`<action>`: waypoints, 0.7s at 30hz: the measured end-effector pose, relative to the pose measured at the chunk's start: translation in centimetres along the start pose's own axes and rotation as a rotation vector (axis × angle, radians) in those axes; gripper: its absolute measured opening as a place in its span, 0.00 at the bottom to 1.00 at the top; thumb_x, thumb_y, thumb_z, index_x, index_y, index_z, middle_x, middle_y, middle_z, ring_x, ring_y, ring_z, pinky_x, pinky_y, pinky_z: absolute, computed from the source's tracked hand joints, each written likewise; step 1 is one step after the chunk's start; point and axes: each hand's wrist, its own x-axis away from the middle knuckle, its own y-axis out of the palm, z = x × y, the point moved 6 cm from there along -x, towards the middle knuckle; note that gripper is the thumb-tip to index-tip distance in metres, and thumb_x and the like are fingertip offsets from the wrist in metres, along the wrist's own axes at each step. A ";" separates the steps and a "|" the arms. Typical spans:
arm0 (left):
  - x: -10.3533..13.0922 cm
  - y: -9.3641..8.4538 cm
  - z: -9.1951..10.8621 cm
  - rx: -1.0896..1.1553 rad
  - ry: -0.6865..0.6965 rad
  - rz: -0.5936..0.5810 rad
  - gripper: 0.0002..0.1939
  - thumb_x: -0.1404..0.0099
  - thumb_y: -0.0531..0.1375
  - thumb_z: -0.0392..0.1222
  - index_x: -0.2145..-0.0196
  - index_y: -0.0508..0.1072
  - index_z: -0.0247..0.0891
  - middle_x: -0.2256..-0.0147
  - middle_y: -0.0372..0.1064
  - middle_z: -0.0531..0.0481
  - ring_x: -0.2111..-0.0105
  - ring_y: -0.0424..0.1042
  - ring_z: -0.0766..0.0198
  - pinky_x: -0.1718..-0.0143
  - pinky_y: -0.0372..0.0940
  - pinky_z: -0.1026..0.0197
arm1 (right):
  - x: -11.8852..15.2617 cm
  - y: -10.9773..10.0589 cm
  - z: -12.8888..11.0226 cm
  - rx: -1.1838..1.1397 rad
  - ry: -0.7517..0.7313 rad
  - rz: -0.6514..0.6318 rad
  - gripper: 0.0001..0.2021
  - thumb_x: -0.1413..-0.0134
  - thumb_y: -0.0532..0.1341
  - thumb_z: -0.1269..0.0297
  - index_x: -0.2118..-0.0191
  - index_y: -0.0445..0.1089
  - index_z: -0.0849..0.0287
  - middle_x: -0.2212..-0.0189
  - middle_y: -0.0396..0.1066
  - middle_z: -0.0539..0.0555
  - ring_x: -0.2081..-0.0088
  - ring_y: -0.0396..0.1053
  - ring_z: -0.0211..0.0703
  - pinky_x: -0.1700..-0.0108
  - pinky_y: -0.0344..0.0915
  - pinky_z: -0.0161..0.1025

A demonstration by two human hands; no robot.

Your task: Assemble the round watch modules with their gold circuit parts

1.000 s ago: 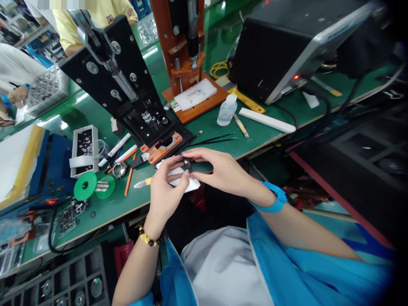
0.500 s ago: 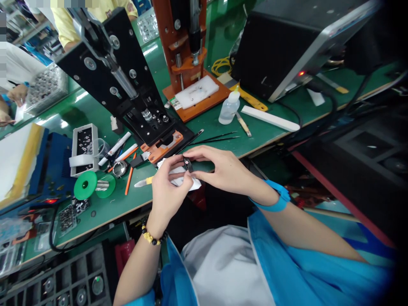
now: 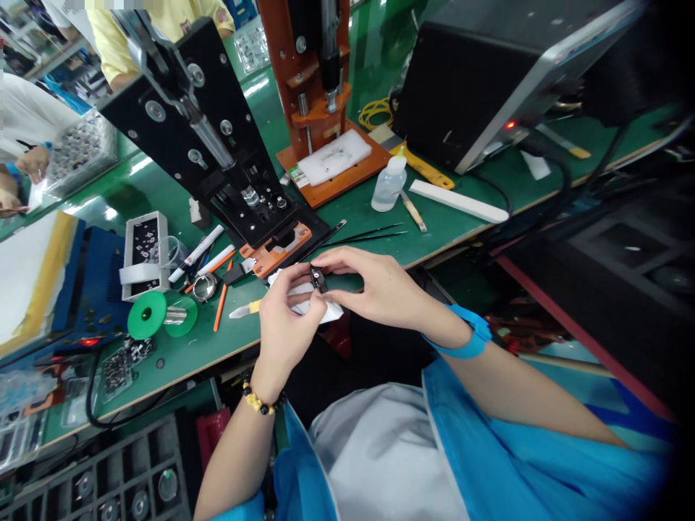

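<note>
Black all over, the small part (image 3: 318,279) we look at sits pinched between the left hand (image 3: 287,311) and the right hand (image 3: 377,286), over the near edge of the green worktop (image 3: 352,213). We see the left hand rising from below, index finger and thumb curved into a ring whose tips meet at the part. The right hand comes in from the other side, back turned upward and forearm slanting away; its fingers arch towards the part's far end while the thumb stretches to the near end. Both hands are grasping it (its finer details are too small for us to read). Just beneath, we find a white sheet (image 3: 332,313), near the orange fixture (image 3: 279,248) of the black press (image 3: 214,108). A beaded bracelet (image 3: 258,402) circles the left wrist, a blue band (image 3: 461,341) the right.
</note>
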 end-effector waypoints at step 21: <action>-0.7 -0.5 -1.2 0.187 -0.092 -0.151 0.24 0.41 0.75 0.46 0.49 0.75 0.39 0.50 0.74 0.44 0.49 0.76 0.59 0.47 0.76 0.58 | -0.1 -0.3 0.2 -0.012 -0.063 -0.079 0.19 0.39 0.69 0.63 0.43 0.70 0.53 0.46 0.76 0.52 0.45 0.76 0.46 0.42 0.73 0.43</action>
